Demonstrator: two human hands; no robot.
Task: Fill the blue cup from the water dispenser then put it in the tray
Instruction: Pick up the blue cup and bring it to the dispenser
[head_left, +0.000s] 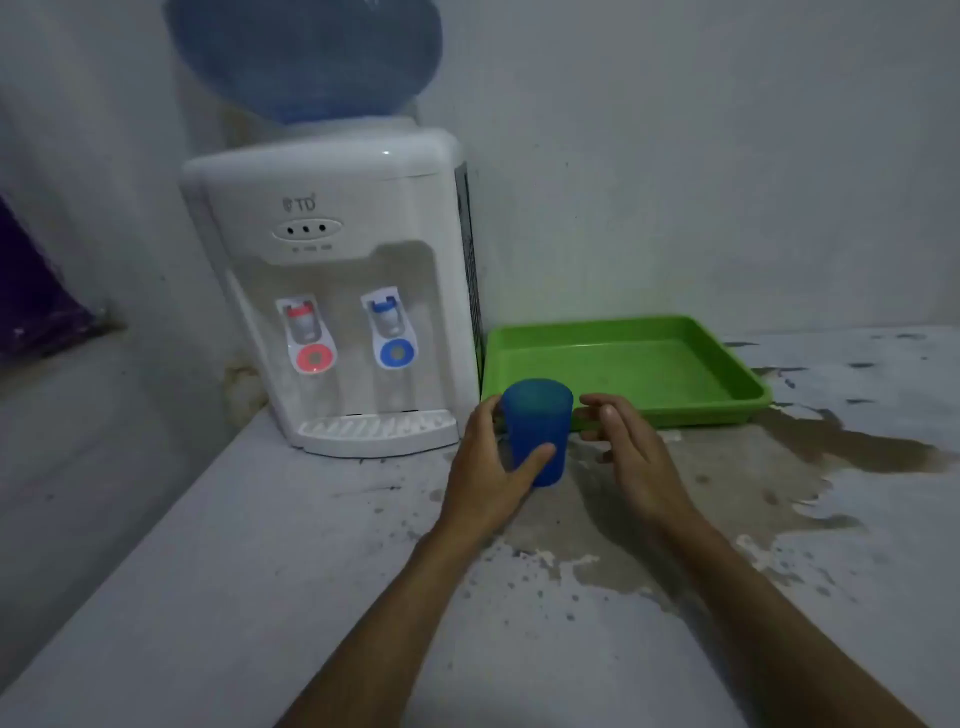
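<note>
The left hand (493, 457) gripped the blue cup (537, 431) near the counter's middle; the right hand (623, 447) hovered open beside it. Farther left, the dispenser (332, 291) offered two taps: choosing red risked scalding. The tray (727, 395) waited behind.

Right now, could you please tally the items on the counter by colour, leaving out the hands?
Blue: 1, the cup
Green: 1, the tray
White: 1, the water dispenser, topped by a blue bottle
Total: 3
</note>
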